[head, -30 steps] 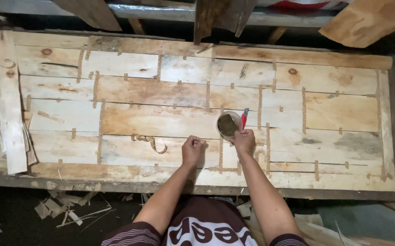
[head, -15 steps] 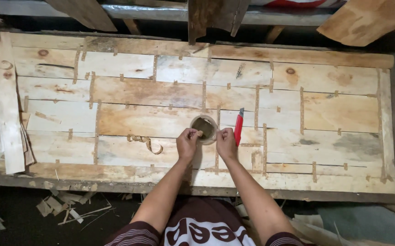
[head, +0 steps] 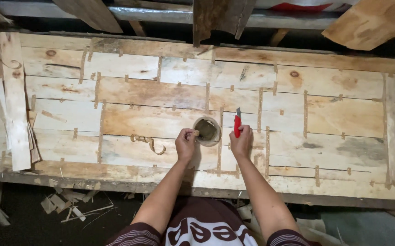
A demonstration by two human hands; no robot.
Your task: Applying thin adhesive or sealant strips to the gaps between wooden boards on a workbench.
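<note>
A big sheet of pieced wood veneer (head: 152, 93), its strips joined by short bits of brown tape, covers the bench in the head view. My right hand (head: 241, 141) grips a red utility knife (head: 237, 125), blade pointing away over a taped seam. My left hand (head: 186, 143) pinches a small brown scrap of tape at the rim of a round roll of tape (head: 207, 130), which lies flat on the veneer between both hands.
A curled strip of brown tape (head: 148, 141) lies left of my left hand. Loose veneer strips (head: 12, 109) are stacked at the sheet's left end. Wood scraps (head: 69, 205) litter the floor below the bench edge. Boards (head: 370, 20) lean at the back.
My hands drew in around the tape roll, then parted. The right hand has taken up the red knife that lay on the veneer; the left pinches tape at the roll.
</note>
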